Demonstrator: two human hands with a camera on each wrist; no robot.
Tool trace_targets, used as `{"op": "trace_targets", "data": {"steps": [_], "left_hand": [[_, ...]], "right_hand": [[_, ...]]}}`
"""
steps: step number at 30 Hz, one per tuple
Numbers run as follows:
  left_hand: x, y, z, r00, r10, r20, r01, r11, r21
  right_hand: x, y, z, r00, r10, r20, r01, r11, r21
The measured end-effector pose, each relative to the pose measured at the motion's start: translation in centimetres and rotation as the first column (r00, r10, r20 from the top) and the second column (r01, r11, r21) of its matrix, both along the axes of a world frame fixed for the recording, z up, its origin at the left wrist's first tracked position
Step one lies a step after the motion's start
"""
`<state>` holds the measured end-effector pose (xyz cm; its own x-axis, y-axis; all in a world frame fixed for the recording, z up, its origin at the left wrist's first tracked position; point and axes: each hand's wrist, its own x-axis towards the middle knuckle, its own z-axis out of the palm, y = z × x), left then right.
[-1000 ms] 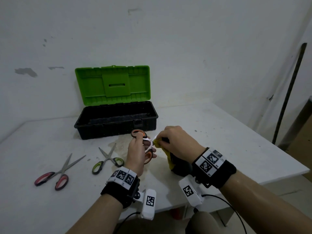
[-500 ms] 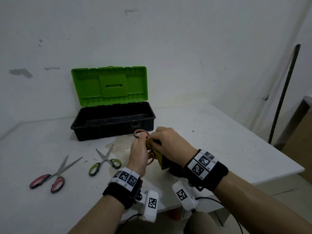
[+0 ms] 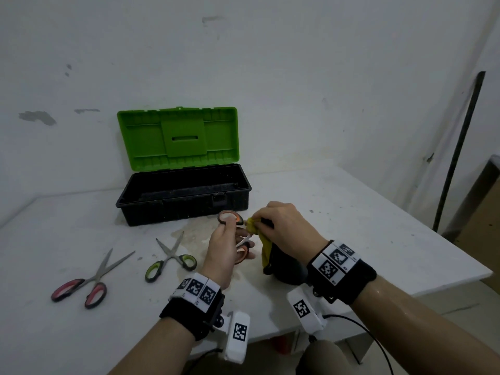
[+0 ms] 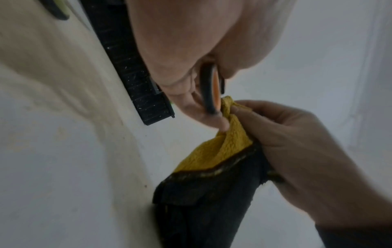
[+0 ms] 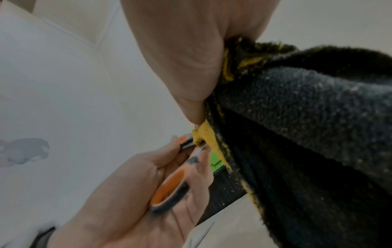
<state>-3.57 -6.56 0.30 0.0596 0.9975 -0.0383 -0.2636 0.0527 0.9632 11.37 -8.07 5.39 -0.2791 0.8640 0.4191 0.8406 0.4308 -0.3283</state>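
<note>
The left hand (image 3: 226, 255) gripped the orange-handled scissors (image 3: 230, 218) above the table (image 3: 365, 239), with its fingers curled round the handle loops. One loop stood at 12 o'clock of the hand and the other lay against the palm. The blades were mostly hidden by the hand and the cloth, so their opening could not be determined.

The right hand (image 3: 286, 228), at 3 o'clock of the left hand, pinched the yellow corner of the yellow-and-black cloth (image 3: 265, 247) between thumb and fingertips. It held that corner in contact with the scissors, just beside the upper loop. The rest of the cloth hung toward 6 o'clock, and its dark part was bunched below the right wrist.

The toolbox (image 3: 184, 209) stood open at 11 o'clock of the hands, with its green lid (image 3: 178, 136) raised toward the wall. The green-handled scissors (image 3: 170, 255) lay flat at 9 o'clock of the left hand with the blades parted. The red-handled scissors (image 3: 89, 280) lay farther out toward 9 o'clock, also parted, apart from the green pair.
</note>
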Motion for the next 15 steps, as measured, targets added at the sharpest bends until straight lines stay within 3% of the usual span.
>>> {"op": "trace_targets", "data": {"steps": [6, 11, 15], "left_hand": [[0.49, 0.27, -0.20, 0.995, 0.094, 0.014, -0.094, 0.995, -0.014], [0.19, 0.04, 0.30, 0.991, 0.079, 0.104, -0.075, 0.996, -0.039], [0.06, -0.19, 0.38, 0.995, 0.017, 0.094, -0.010, 0.997, -0.081]], "right_hand": [[-0.89, -0.77, -0.16, 0.994, 0.105, 0.005, -0.105, 0.994, -0.002], [0.02, -0.37, 0.52, 0.999, 0.047, 0.024, -0.047, 0.999, 0.008], [-0.62, -0.71, 0.67, 0.971, 0.217, 0.103, -0.215, 0.976, -0.027]]}}
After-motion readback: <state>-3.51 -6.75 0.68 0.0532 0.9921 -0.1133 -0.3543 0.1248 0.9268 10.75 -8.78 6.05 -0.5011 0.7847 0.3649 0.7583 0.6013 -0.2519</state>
